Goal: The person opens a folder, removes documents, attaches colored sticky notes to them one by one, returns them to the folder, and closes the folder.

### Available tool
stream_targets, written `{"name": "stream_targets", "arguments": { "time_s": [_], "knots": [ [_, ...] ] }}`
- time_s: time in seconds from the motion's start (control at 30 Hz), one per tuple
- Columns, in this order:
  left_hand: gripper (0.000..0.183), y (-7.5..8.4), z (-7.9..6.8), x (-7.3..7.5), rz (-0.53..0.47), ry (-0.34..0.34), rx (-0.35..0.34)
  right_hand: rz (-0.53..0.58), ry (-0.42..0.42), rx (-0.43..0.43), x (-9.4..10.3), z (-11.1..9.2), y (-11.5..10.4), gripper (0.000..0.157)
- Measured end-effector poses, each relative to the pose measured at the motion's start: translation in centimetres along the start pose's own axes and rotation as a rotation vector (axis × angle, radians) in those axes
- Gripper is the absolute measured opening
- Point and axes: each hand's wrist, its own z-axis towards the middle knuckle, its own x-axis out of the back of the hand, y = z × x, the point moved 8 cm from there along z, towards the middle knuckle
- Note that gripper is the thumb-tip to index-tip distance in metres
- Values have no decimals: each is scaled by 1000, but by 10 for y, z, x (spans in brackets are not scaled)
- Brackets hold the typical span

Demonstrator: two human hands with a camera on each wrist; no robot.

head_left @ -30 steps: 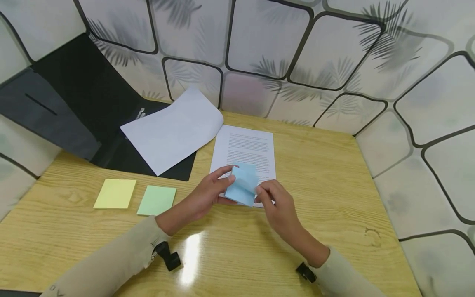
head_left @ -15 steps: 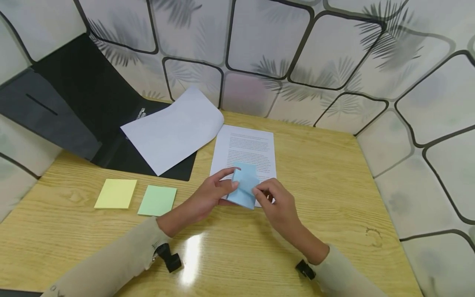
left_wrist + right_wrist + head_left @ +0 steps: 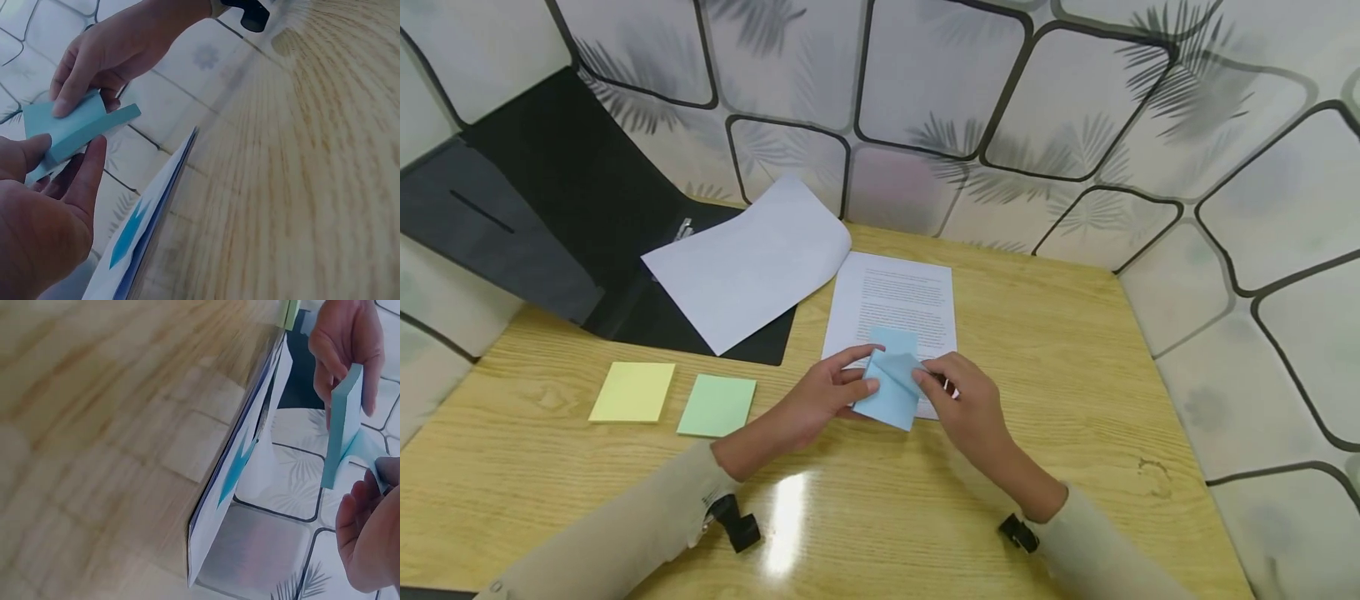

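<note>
My left hand [image 3: 808,404] grips a pad of blue sticky notes [image 3: 887,407] by its left edge, thumb on top and fingers beneath. My right hand [image 3: 972,400] pinches the top sheet [image 3: 365,449] at its right side; in the right wrist view that sheet curls away from the pad. The pad's thick edge [image 3: 94,132] shows in the left wrist view, held above the table. Below and behind it lies a printed page [image 3: 906,287], partly covered by the hands. A separate blue sticky note [image 3: 895,337] is on that page, its lower part hidden in the head view.
A yellow sticky-note pad [image 3: 632,392] and a green one [image 3: 717,405] lie left on the wooden table [image 3: 1060,350]. Behind them an open black folder [image 3: 602,158] leans against the wall, with a white sheet [image 3: 752,258] lying across it. Patterned walls bound the back and right.
The blue pad has shifted slightly toward me. Its top sheet, pinched by my right hand, is now lifted and bent further up from the pad.
</note>
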Motion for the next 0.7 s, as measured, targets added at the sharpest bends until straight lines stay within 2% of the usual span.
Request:
{"name": "stream_targets", "arguments": {
  "time_s": [0.13,0.23,0.33,0.7],
  "knots": [
    [57,0,-2,0,15,10,3,88,-7,-169,1,3,16,3],
    [56,0,-4,0,25,34,15,147,-5,-310,2,3,28,10],
    [56,0,-5,1,35,47,14,176,1,-404,4,3,36,16],
    [60,4,-8,1,4,62,-42,235,14,-549,6,-1,53,30]
  ]
}}
